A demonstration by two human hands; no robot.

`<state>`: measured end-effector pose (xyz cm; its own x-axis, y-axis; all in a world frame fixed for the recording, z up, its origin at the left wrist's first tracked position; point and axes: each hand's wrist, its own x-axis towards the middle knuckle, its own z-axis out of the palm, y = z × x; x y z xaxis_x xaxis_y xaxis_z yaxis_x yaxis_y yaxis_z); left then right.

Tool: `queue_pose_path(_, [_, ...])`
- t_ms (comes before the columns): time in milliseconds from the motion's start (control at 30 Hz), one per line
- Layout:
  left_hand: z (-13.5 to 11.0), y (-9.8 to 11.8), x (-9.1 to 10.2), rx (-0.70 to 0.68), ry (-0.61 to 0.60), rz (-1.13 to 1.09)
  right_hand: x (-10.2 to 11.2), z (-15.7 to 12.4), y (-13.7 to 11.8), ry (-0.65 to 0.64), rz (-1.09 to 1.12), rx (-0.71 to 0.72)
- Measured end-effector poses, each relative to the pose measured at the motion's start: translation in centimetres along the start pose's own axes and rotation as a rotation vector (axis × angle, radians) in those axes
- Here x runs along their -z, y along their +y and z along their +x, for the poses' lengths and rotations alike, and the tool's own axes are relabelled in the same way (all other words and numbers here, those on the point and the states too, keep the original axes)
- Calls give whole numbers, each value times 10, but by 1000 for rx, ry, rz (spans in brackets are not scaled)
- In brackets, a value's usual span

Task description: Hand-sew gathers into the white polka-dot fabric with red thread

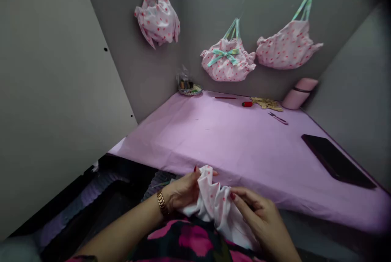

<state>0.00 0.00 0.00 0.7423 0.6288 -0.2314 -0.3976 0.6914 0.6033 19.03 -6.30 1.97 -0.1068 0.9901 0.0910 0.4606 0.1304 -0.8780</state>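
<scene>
A: Hands status?
B: Both gripping. Left hand (185, 193) has the bunched upper end of the dotted cloth (215, 203); right hand (263, 216) pinches its edge between thumb and fingers.
A: Where's the cloth?
B: Strung between the hands, just short of the worktop (210, 136) edge. Lower part hangs below them over the patterned garment (195, 239).
A: Failure modes?
B: Main one, I'd say: folds. It's ruffled between the hands. If either pinch slackens, folds could spring out or bunch unevenly.
A: Opposite case?
B: Pull the hands apart too hard and the ruffle may flatten or the edge distort. Cloth looks thin and limp.
A: Snag risk?
B: Metal watch (161, 202) on the left wrist, near the hanging part. Links could catch a thread if that wrist drops. Loose cloth against the garment could also get pinched up by mistake.
A: Needle in there?
B: Can't tell. None visible; if one's hidden in the folds, a finger could get pricked.
A: Anything beyond the hands?
B: Snips (278, 118) and red spool (247, 104) sit well ahead, toward the worktop's far side. Reaching for them would leave one hand holding everything, so the cloth could slide down off the lap.
</scene>
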Motion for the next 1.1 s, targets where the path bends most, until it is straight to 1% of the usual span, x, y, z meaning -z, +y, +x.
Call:
queue_pose_path(100, [-10, 1, -6, -107, -130, 135, 2, 0, -3, 0, 10, -8])
queue_pose_path(200, [-21, 8, -15, -160, -164, 349, 2, 0, -3, 4, 34, -16])
queue_pose_path(267, [-27, 13, -21, -150, -199, 541, 3, 0, -2, 1, 38, -19])
queue_pose_path(367, [-34, 16, -28, -184, -105, 683, 3, -1, -1, 2, 37, -23])
queue_pose_path(433, [-35, 14, -31, -163, -43, 679, 3, -1, -1, 1, 35, -19])
queue_pose_path(533, [-31, 4, -29, -127, -1, 619, 3, -1, -1, -3, 39, -15])
queue_pose_path(633, [-22, -6, -25, -152, 60, 575, 3, -2, -1, 11, 54, -13])
queue_pose_path(700, [-17, -10, -24, -168, 67, 521, 3, -3, -2, 24, 73, -17])
queue_pose_path(767, [-13, -11, -26, -159, 63, 457, 4, -5, -3, 38, 99, -32])
queue_pose_path(900, [-7, -7, -36, -155, 169, 307, 8, -7, -7, 107, 104, -48])
queue_pose_path(933, [-6, -6, -38, -160, 179, 280, 9, -8, -8, 123, 95, -46])
queue_pose_path(1000, [-5, -4, -42, -178, 137, 268, 10, -9, -9, 149, 88, -40])
queue_pose_path(1100, [-4, -3, -44, -156, 29, 354, 10, -9, -10, 169, 106, -26])
